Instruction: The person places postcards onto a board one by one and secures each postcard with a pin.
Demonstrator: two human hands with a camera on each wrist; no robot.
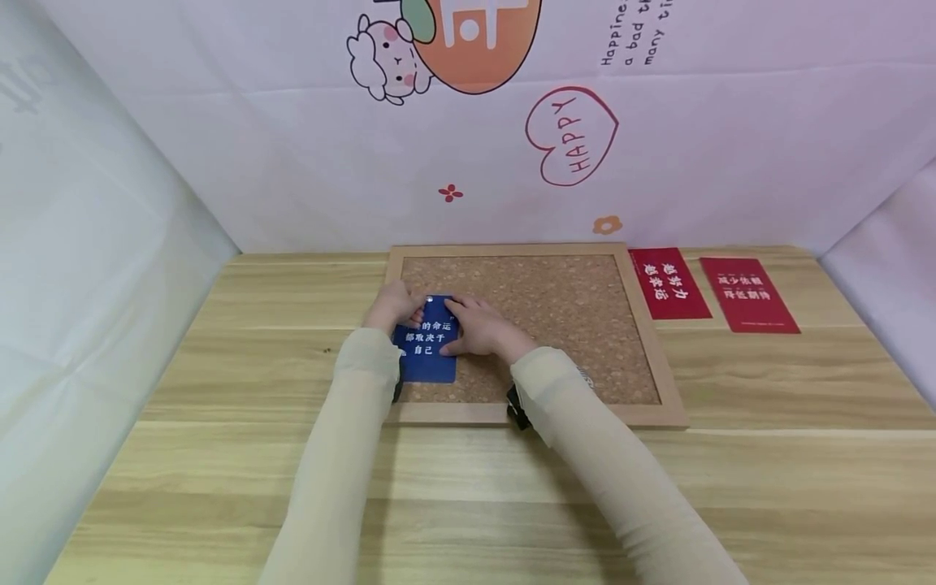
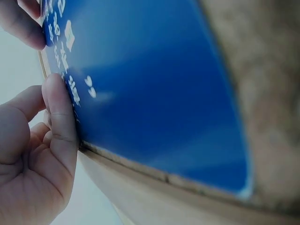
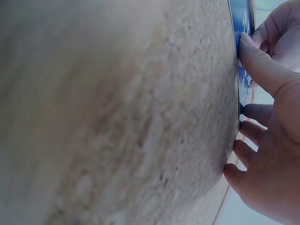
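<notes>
A blue card with white characters lies on the left part of a wood-framed cork board. At the card's upper left is my left hand, its fingers curled. In the left wrist view, the left thumb touches the card face and the forefinger bends to meet it; anything between them is hidden. A small white dot shows at the card's top edge. My right hand rests along the card's right edge, thumb on it, other fingers spread loosely over the cork.
Two red cards with white characters, one nearer and one farther right, lie on the wood-grain table right of the board. A white printed cloth rises behind the table.
</notes>
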